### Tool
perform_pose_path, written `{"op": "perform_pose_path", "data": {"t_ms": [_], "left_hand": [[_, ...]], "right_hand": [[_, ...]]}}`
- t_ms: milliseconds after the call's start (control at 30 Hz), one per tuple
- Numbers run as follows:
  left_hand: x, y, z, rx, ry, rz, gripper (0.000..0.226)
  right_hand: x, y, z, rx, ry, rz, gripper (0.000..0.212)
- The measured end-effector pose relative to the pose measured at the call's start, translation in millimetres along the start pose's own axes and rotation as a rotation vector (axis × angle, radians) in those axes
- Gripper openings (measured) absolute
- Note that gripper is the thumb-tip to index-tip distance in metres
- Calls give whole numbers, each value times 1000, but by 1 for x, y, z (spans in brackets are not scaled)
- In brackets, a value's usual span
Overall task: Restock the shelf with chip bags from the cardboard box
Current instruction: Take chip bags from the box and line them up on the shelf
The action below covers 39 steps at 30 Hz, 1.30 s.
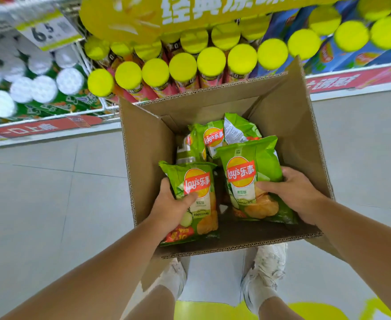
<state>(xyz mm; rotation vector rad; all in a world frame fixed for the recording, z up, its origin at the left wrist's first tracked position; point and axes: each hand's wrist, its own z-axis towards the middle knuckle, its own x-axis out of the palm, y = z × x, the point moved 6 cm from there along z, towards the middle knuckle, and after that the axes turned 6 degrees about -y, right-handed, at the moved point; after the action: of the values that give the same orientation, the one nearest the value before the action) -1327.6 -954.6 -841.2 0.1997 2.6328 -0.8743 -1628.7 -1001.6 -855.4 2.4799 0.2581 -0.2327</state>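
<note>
Chip bags point(214, 137) in the cardboard box point(148, 153), one in each hand

Head view. The box stands open on the floor point(39, 192) at the centre of the frame, just ahead of the person's shoes point(268, 264) at 6 o'clock. At the box's 7 o'clock corner the left hand point(171, 206) grips the left bag point(199, 211), with the thumb pressed across the front and the fingers curled behind its left edge. At 4 o'clock the right hand point(294, 192) is clamped on the right bag point(252, 181), thumb on the front and fingers wrapped over the right edge. Both bags face up, inside the box walls. More green bags lie deeper, toward the box's 12 o'clock side.

The step in hand looks like drawing this pair out. It should go best with a straight upward lift that clears the walls. A light hold at the edges is wise, since puffed bags likely crush easily. Keeping the logos forward would let them be shelved without turning.

The shelf point(51, 128) runs across from 9 to 3 o'clock. Tubes with yellow lids point(183, 66) crowd it at 12 o'clock, white-lidded tubs point(44, 88) at 10, and blue cartons point(351, 54) at 2. No free slot for bags shows here. The tall flap point(289, 93) at 1 o'clock rises before the shelf edge and could snag a bag, and a yellow banner point(190, 10) hangs over the tubes.
</note>
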Motion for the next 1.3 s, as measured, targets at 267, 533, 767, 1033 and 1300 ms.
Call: {"op": "perform_pose_path", "data": {"t_ms": [267,533,767,1033,1300], "left_hand": [[-59,-88,-72,112,-34,-27,51],[-130,-205,-163,229,-10,-111,52],[-199,-315,-253,363,56,-161,50],[-284,-410,-342,540,94,-158,109],[-329,-497,-409,713,98,-182,116]], "right_hand": [[-25,76,-93,1,79,189,38],[-65,184,-208,-92,111,332,40],[-92,276,-315,-224,84,396,38],[-107,370,-426,-348,55,477,26],[-133,444,-505,-466,30,536,26]]}}
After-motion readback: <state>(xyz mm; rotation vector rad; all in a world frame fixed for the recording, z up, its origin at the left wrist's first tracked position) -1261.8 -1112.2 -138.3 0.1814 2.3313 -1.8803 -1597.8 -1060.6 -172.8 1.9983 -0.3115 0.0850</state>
